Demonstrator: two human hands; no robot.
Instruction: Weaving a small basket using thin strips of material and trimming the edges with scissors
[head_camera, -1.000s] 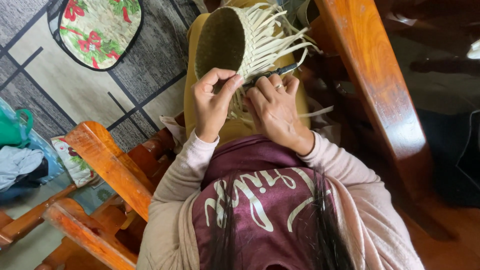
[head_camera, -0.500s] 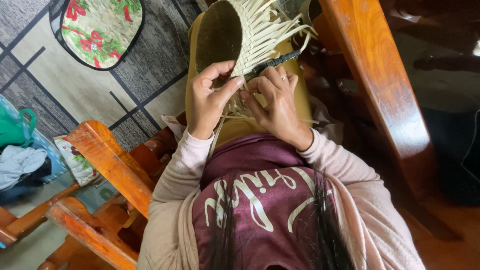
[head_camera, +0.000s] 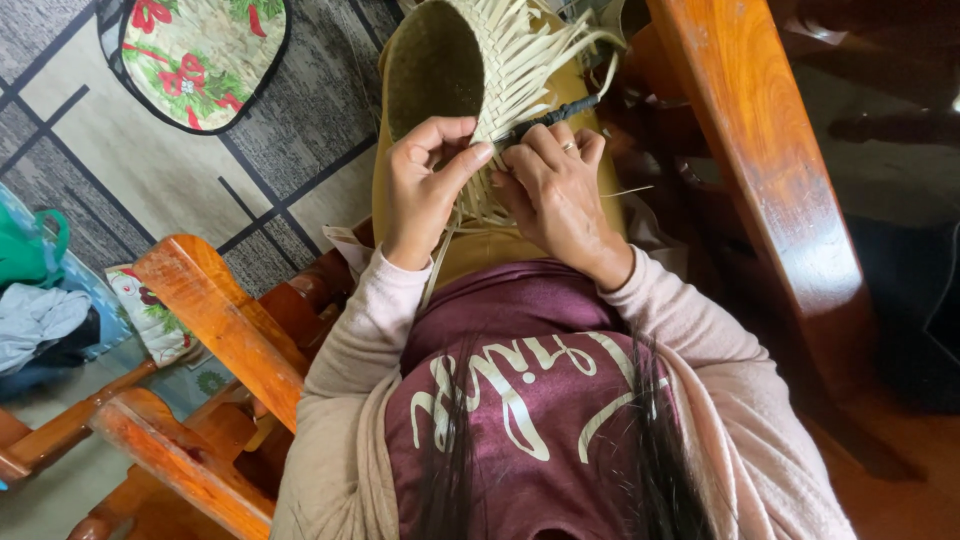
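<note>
View from above of a seated person at work. A patterned floor covering (head_camera: 180, 190) in grey and beige fills the upper left. A wooden chair (head_camera: 200, 330), orange-brown, frames the person: one armrest at lower left, another broad rail (head_camera: 770, 200) running down the right side. The person wears a maroon shirt (head_camera: 520, 400) with pale lettering under a light pink cardigan (head_camera: 340, 400). A floral cushion (head_camera: 200, 55) lies on the floor at upper left; a green bag (head_camera: 30, 245) and folded cloth (head_camera: 35, 320) sit at the left edge. On the lap, over mustard-yellow trousers (head_camera: 480, 250), rests a half-woven basket (head_camera: 440, 70) of pale straw strips, its dark opening facing the camera and loose strip ends (head_camera: 550, 50) fanning to the right. The left hand (head_camera: 425, 185) pinches a strip at the basket's woven wall between thumb and forefinger. The right hand (head_camera: 555, 195), ring on one finger, is closed on a thin dark tool (head_camera: 550, 117) whose tip meets the weave just beside the left fingertips.
</note>
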